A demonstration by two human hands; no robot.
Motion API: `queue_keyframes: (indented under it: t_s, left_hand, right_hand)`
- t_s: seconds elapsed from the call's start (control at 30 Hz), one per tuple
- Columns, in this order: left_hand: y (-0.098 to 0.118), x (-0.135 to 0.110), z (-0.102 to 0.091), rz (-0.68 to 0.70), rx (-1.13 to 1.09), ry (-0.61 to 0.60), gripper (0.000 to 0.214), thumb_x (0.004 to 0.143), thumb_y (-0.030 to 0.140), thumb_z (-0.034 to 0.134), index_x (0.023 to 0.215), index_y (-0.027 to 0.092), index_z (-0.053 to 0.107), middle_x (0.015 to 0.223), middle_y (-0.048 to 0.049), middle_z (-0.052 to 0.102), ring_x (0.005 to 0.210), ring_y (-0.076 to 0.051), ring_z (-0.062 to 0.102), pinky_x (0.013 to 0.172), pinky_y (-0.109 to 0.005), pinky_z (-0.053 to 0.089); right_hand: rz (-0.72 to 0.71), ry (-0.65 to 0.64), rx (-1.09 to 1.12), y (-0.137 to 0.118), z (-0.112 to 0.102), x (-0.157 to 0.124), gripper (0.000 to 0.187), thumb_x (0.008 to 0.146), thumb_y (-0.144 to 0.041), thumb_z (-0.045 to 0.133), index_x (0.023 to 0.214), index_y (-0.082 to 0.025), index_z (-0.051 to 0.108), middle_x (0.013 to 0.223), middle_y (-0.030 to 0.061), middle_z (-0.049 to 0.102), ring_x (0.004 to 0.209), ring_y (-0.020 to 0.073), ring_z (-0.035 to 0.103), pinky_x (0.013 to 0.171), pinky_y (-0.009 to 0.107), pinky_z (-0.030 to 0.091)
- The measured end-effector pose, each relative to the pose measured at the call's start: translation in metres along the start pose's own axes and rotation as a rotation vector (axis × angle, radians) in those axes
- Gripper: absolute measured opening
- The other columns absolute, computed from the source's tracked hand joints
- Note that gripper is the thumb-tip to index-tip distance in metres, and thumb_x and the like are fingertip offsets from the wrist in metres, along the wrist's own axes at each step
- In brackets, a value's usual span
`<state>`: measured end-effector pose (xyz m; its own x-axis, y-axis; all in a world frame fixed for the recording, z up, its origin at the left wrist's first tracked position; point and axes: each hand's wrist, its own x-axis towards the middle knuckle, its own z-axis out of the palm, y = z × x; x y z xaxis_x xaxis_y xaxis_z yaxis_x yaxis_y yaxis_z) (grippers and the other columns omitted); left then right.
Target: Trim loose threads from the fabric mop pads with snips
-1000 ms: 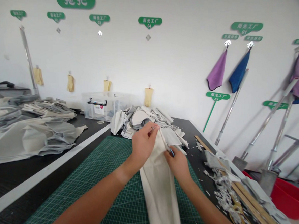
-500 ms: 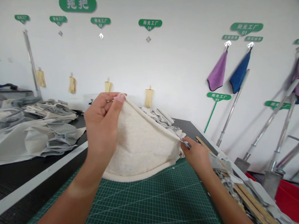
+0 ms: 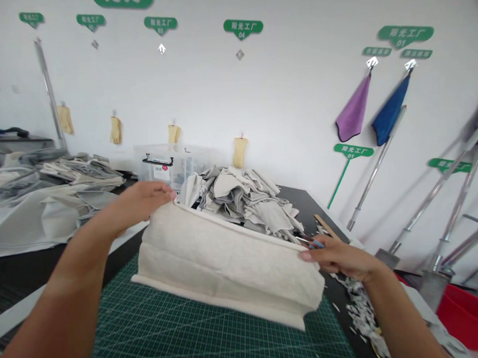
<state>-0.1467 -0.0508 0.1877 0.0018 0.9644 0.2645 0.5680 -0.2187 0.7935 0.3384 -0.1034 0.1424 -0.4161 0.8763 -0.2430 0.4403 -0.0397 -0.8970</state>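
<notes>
My left hand (image 3: 143,200) pinches one end of a folded strip of cream fleece cloth (image 3: 224,269), lifting it above the green cutting mat (image 3: 216,331). My right hand (image 3: 335,257) grips the cloth's other end. Small blue-handled snips (image 3: 313,243) show at my right fingertips, their blades partly hidden by the cloth. The strip has a bound, stitched edge along its near side and bows between my hands. Behind it, a heap of grey and cream cloth pieces (image 3: 240,200) lies on the black table (image 3: 309,210).
A clear plastic bin (image 3: 169,164) stands behind the heap. Folded grey cloth (image 3: 53,185) lies on a table to the left. White scraps (image 3: 360,309) lie to the right, near a red basin (image 3: 470,316). Mop poles (image 3: 438,194) lean against the wall.
My hands have spread farther apart, pulling the cloth wider and lower. My left hand has moved left and my right hand right, so the heap behind now shows.
</notes>
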Motion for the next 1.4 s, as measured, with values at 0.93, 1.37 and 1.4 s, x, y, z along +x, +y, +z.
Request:
queue_keyframes:
  t_s: [0.93,1.37,1.4]
  left_hand:
    - [-0.031,-0.010,0.308,0.568,0.150,-0.350,0.024,0.097,0.038,0.051,0.107,0.023,0.065,0.100,-0.0042,0.072,0.092,-0.021,0.065,0.080,-0.027,0.043]
    - [-0.036,-0.017,0.309,0.456,-0.016,-0.330,0.027,0.095,0.044,0.051,0.112,0.025,0.061,0.084,0.0013,0.069,0.074,-0.017,0.062,0.066,-0.025,0.040]
    - [-0.035,-0.017,0.309,0.457,-0.035,-0.321,0.026,0.095,0.044,0.052,0.110,0.025,0.062,0.084,0.0013,0.069,0.074,-0.016,0.061,0.068,-0.025,0.040]
  right_hand:
    - [-0.088,0.188,0.131,0.110,0.043,0.098,0.041,0.081,-0.054,0.071,0.091,-0.017,0.058,0.053,-0.0104,0.029,0.044,0.0049,0.018,0.040,0.022,0.009]
    - [-0.103,0.440,0.156,0.116,0.059,0.112,0.052,0.084,-0.065,0.060,0.064,-0.022,0.038,0.045,-0.0089,0.030,0.040,0.0056,0.022,0.041,0.023,0.013]
    - [-0.108,0.431,0.161,0.116,0.059,0.112,0.050,0.083,-0.065,0.061,0.067,-0.021,0.042,0.046,-0.0089,0.030,0.040,0.0056,0.022,0.041,0.023,0.013]
